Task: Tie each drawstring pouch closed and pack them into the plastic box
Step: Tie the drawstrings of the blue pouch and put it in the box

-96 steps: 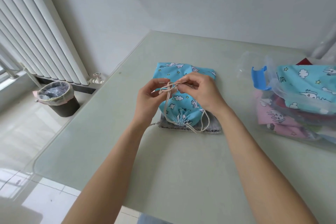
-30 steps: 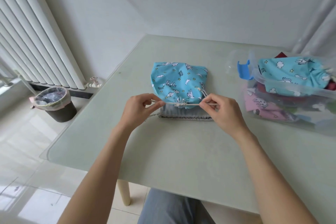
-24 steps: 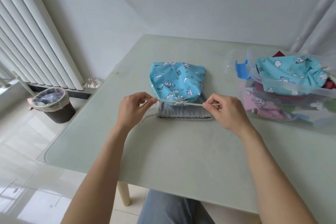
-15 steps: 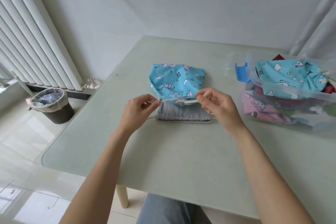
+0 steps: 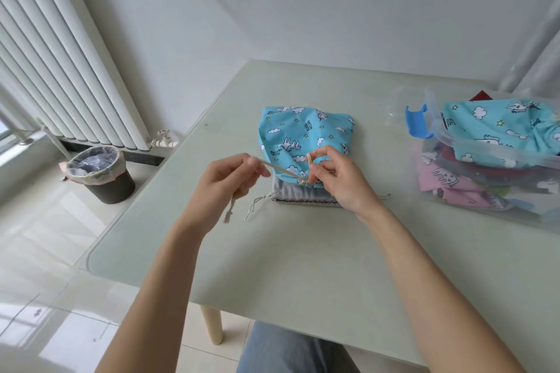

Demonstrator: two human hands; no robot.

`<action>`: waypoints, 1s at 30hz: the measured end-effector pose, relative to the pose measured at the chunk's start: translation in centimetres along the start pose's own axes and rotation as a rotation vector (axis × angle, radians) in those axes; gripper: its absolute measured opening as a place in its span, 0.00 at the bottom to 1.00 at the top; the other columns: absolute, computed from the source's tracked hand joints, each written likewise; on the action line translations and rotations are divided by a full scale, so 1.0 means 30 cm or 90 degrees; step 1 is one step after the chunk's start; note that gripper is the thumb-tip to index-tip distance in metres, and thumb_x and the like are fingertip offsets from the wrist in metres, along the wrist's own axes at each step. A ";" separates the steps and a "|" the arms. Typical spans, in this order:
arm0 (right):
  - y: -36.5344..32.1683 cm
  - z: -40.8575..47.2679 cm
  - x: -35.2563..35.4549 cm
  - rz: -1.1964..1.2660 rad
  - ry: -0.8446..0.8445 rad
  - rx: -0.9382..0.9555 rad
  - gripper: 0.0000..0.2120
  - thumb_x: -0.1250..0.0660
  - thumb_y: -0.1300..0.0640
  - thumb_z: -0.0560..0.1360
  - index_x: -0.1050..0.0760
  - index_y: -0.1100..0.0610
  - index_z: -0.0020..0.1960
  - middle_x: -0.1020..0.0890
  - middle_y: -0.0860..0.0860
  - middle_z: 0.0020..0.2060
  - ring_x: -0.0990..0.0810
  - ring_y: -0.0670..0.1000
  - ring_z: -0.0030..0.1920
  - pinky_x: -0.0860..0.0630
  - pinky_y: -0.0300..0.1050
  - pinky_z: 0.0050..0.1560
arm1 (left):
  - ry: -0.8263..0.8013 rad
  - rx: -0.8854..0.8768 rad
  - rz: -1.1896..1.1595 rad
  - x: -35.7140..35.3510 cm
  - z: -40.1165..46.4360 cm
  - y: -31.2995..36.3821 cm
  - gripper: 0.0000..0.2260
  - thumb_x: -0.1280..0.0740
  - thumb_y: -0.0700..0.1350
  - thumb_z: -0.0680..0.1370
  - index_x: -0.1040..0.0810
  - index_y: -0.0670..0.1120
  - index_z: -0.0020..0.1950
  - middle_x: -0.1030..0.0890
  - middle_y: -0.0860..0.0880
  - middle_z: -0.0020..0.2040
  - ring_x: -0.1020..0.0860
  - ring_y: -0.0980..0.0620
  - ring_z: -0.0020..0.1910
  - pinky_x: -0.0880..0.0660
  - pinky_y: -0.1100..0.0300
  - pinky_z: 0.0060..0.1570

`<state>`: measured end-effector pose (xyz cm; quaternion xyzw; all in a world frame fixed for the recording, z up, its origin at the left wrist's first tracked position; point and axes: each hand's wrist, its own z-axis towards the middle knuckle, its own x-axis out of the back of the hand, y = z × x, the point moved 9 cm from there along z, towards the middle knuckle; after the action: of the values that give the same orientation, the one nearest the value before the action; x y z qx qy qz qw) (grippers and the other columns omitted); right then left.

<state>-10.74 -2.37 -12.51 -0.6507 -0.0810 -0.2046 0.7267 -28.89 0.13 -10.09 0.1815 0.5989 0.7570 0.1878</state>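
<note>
A blue cartoon-print drawstring pouch (image 5: 300,136) lies mid-table on top of a grey pouch (image 5: 303,195). Its neck is gathered toward me, with a knot in the cream cord (image 5: 283,171). My left hand (image 5: 225,188) pinches one cord end and holds it taut out to the left. My right hand (image 5: 341,180) pinches the other end, looped over a finger, right at the knot. A clear plastic box (image 5: 497,179) at the right holds several pouches, with a blue one (image 5: 503,130) on top.
The box's blue latch (image 5: 418,121) faces the pouch. A loose cord from the grey pouch (image 5: 256,204) trails on the table. A lined bin (image 5: 98,172) and a radiator (image 5: 57,63) stand on the floor to the left. My knee (image 5: 288,351) is under the table's near edge.
The cord was pulled tight sideways between both hands. Since then my right hand has come in to the knot with a loop, and my left hand has lifted its end.
</note>
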 end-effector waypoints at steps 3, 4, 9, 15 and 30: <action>0.017 -0.002 -0.003 -0.008 -0.025 -0.010 0.04 0.38 0.58 0.79 0.32 0.56 0.52 0.20 0.49 0.33 0.33 0.42 0.22 0.37 0.36 0.26 | -0.020 -0.027 0.075 0.003 0.014 0.030 0.13 0.41 0.47 0.78 0.17 0.51 0.46 0.26 0.53 0.36 0.35 0.53 0.34 0.39 0.62 0.33; 0.022 -0.004 -0.003 -0.004 -0.030 -0.018 0.06 0.37 0.58 0.78 0.33 0.56 0.53 0.20 0.49 0.34 0.34 0.44 0.22 0.36 0.37 0.26 | -0.033 -0.032 0.096 -0.005 0.018 0.039 0.13 0.42 0.46 0.78 0.17 0.50 0.49 0.25 0.53 0.38 0.33 0.54 0.36 0.38 0.64 0.34; 0.032 -0.001 0.006 0.016 -0.007 -0.020 0.05 0.36 0.57 0.77 0.28 0.57 0.52 0.17 0.46 0.33 0.31 0.50 0.23 0.31 0.40 0.28 | -0.146 -0.063 0.162 -0.083 0.020 0.077 0.11 0.40 0.43 0.80 0.22 0.50 0.59 0.19 0.55 0.39 0.22 0.56 0.47 0.30 0.68 0.52; 0.010 -0.007 0.010 0.065 0.059 -0.004 0.07 0.34 0.62 0.76 0.23 0.55 0.40 0.19 0.45 0.30 0.31 0.40 0.22 0.34 0.33 0.28 | -0.295 -0.079 0.378 -0.227 0.043 0.055 0.14 0.39 0.42 0.80 0.30 0.58 0.63 0.16 0.58 0.43 0.21 0.56 0.45 0.27 0.63 0.50; 0.036 -0.032 0.011 0.261 0.065 -0.089 0.07 0.34 0.57 0.76 0.22 0.59 0.41 0.24 0.51 0.31 0.33 0.41 0.22 0.38 0.30 0.24 | -0.145 -0.134 0.492 -0.231 0.102 0.037 0.10 0.36 0.52 0.78 0.29 0.59 0.60 0.18 0.59 0.36 0.20 0.62 0.31 0.21 0.56 0.40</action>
<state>-10.16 -3.30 -13.52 -0.6914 0.1039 -0.0904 0.7092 -21.44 -1.00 -8.69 0.4551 0.3815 0.8041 -0.0276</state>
